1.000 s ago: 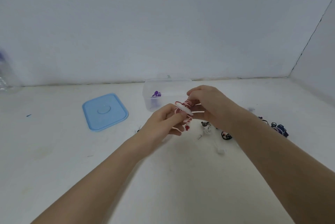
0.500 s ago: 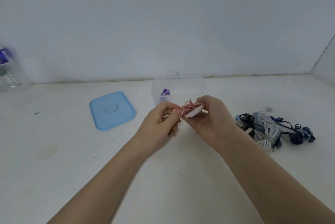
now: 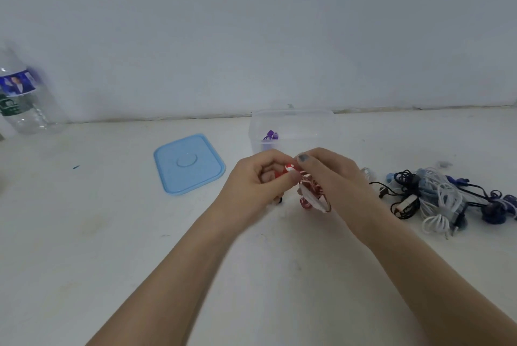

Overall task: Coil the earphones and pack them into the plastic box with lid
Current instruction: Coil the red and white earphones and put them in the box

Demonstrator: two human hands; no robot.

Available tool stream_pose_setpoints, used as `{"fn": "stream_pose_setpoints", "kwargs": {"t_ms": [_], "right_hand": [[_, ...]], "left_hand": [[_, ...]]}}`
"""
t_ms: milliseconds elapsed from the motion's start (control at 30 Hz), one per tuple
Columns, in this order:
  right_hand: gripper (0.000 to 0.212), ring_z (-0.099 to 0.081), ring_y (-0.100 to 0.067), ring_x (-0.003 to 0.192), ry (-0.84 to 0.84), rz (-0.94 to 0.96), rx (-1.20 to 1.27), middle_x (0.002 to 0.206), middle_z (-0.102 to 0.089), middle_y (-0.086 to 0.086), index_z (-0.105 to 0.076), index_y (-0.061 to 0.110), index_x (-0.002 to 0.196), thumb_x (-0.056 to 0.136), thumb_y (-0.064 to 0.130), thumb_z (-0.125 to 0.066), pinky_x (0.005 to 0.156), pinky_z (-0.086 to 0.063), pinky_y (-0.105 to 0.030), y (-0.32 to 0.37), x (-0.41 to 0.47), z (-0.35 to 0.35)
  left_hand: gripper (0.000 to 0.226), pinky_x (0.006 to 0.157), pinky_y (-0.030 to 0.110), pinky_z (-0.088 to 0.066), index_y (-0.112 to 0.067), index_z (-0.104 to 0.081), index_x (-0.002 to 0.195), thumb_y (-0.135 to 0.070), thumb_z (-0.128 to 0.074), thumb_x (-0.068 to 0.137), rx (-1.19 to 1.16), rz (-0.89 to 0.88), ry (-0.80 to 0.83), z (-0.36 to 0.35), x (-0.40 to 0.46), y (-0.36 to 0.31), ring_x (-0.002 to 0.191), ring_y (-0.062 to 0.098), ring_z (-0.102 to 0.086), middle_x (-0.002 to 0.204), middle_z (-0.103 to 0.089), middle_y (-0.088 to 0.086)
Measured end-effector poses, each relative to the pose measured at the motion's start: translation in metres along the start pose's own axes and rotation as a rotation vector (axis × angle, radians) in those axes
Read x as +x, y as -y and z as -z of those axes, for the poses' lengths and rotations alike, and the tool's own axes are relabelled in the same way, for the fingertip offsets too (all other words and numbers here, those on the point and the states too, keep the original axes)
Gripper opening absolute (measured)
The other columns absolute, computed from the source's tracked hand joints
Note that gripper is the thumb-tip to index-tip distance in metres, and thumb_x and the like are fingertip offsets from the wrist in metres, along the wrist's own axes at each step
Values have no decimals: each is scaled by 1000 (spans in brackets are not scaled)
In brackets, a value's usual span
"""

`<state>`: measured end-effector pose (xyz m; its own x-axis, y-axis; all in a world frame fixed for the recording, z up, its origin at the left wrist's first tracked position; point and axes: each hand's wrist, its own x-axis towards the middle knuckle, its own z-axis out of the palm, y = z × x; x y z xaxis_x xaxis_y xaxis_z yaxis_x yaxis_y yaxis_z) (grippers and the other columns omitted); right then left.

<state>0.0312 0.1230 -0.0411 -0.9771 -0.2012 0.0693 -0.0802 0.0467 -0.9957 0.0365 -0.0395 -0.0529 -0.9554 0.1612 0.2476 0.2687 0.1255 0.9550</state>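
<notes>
Hands first, since they're closest to me: left hand and right hand meet just above the surface, both grips clamped on the red-and-white earphones. Left fingers pinch the red bud end, right fingers curl round the little coil, and a few loops hang out underneath, so I'd say this one is mid-wind and not ready to drop in yet.

Off to my right lies the pile of other earphones, black, white and blue cords all tangled together, none of them neatly coiled as far as I can tell. That's most of the job left, I reckon.

Further back, just behind my hands, sits the clear plastic box, open, with one purple set already inside. The blue lid lies flat on the surface to its left, well apart from it, so closing up hasn't happened. Water bottle at far left by the wall.
</notes>
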Motion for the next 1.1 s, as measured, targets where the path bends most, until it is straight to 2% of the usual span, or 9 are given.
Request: {"fn": "stream_pose_setpoints", "kwargs": {"t_ms": [67, 167, 233, 333, 400, 567, 700, 900, 1100], "right_hand": [[23, -54, -29, 68, 40, 0, -32, 79, -59, -36, -67, 6, 92, 100, 24, -54, 63, -48, -31, -4, -1, 3], [12, -64, -20, 73, 67, -47, 13, 73, -70, -12, -67, 8, 96, 96, 19, -60, 67, -47, -26, -12, 1, 7], [10, -62, -21, 70, 61, -53, 57, 72, -69, -12, -66, 5, 99, 94, 13, -62, 69, -47, -32, -15, 3, 10], [10, -60, -24, 63, 50, -59, 79, 80, -72, -11, -70, 6, 99, 93, 7, -62, 62, -47, -31, -16, 4, 14], [15, -58, -23, 61, 53, -70, 97, 87, -74, -11, -73, 8, 98, 93, 5, -60, 58, -46, -27, -18, 4, 16], [15, -54, -25, 54, 73, -84, 110, 77, -68, -7, -74, 13, 100, 92, 8, -62, 55, -46, -27, -20, 6, 19], [12, -53, -27, 53, 102, -80, 59, 73, -67, -7, -74, 12, 97, 92, 9, -64, 57, -45, -32, -19, 3, 20], [10, -52, -29, 52, 110, -79, 59, 69, -65, -12, -69, 8, 91, 95, 13, -61, 49, -44, -29, -16, 1, 18], [13, -52, -27, 52, 131, -99, 44, 73, -68, -12, -72, 13, 100, 94, 9, -62, 49, -45, -28, -14, 0, 17]], "left_hand": [[11, 56, 20, -47, -15, -75, 93, -5, -71, 93, 16, -1, -9, 1, -1, 2, 62, 22, -48, 73, -61, 28], [6, 59, 19, -47, -13, -75, 97, -8, -72, 93, 46, 4, -19, 2, -3, 2, 59, 16, -51, 60, -59, 7], [9, 63, 22, -48, -12, -75, 100, -8, -71, 94, 60, 7, -11, 4, -3, 2, 59, 15, -54, 62, -60, 11], [17, 71, 34, -51, -14, -73, 102, -4, -68, 90, 107, 23, -25, 9, -4, -1, 56, 10, -56, 65, -64, -8], [21, 67, 38, -51, -16, -71, 97, -6, -62, 80, 113, 55, -56, 14, -4, 1, 53, 13, -55, 75, -66, -8], [18, 58, 24, -37, -25, -64, 76, -9, -63, 68, 453, -34, 48, 31, -10, 7, 57, 9, -41, 60, -51, -15], [21, 62, 11, -34, -28, -72, 85, -12, -78, 74, 704, -124, 224, 25, -13, 11, 69, 3, -51, 78, -61, -13], [15, 64, 8, -33, -24, -73, 87, -11, -75, 81, 750, -167, 247, 22, -12, 14, 76, -2, -54, 84, -62, -10], [14, 64, 7, -33, -23, -69, 88, -10, -73, 84, 787, -188, 253, 22, -14, 12, 74, -8, -52, 85, -60, -15]]}}
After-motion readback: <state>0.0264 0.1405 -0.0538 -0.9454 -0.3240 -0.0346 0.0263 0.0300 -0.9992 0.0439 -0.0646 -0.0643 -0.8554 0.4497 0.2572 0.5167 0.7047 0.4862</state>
